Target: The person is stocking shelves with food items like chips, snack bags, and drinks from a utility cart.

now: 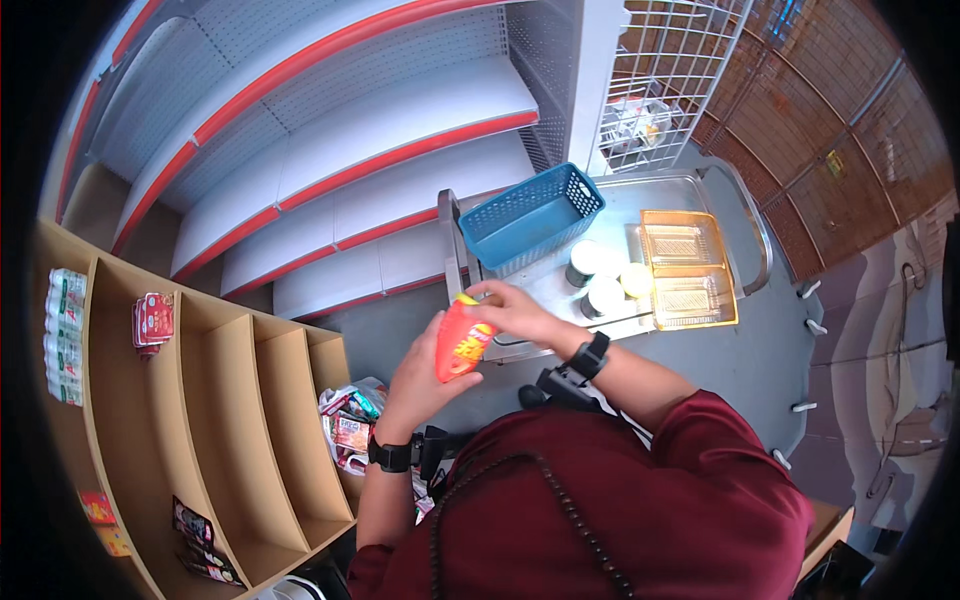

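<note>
My left hand (418, 381) is wrapped around the body of a red snack canister (463, 345) with yellow printing, held tilted in front of my chest. The fingers of my right hand (517, 311) pinch its yellow top end and partly hide it. Just beyond, on a metal trolley (637, 187), stand several tubs with pale lids (602, 295). A blue perforated plastic basket (534, 214), with nothing in it, lies at the trolley's left side. To the right of the tubs is an amber clear plastic tray (686, 270) with two bare compartments.
White shelving with red edges (405, 142) rises ahead on the left. A wooden shelf unit (225, 390) at my left holds red packets (154, 319), wrapped bottles (66, 337) and dark pouches (202, 547). Bags of packaged goods (352, 427) sit beside it. A white wire rack (667, 75) stands behind the trolley.
</note>
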Available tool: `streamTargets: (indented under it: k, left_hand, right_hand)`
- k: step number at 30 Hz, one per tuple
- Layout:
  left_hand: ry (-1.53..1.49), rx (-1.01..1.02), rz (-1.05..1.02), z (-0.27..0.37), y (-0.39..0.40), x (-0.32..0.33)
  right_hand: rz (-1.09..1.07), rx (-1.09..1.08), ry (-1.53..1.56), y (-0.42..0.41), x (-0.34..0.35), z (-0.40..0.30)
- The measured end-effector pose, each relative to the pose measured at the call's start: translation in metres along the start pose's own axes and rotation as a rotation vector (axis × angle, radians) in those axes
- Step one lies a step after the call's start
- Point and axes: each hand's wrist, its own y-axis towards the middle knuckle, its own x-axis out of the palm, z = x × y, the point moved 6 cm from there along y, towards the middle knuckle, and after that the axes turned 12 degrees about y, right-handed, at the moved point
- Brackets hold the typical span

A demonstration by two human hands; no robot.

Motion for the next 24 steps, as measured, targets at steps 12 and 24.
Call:
streamTargets:
  k: [12,24]
  left_hand:
    - [-0.275,-0.585,0.245,-0.137,-0.106,-0.012]
    - [-0.362,-0.618,0.413,-0.149,-0.129,-0.038]
  right_hand:
    - [0.632,0.197,-1.518,-0.089,-0.221,0.027]
    - [0.657,0.261,-1.457,-0.083,-0.230,0.044]
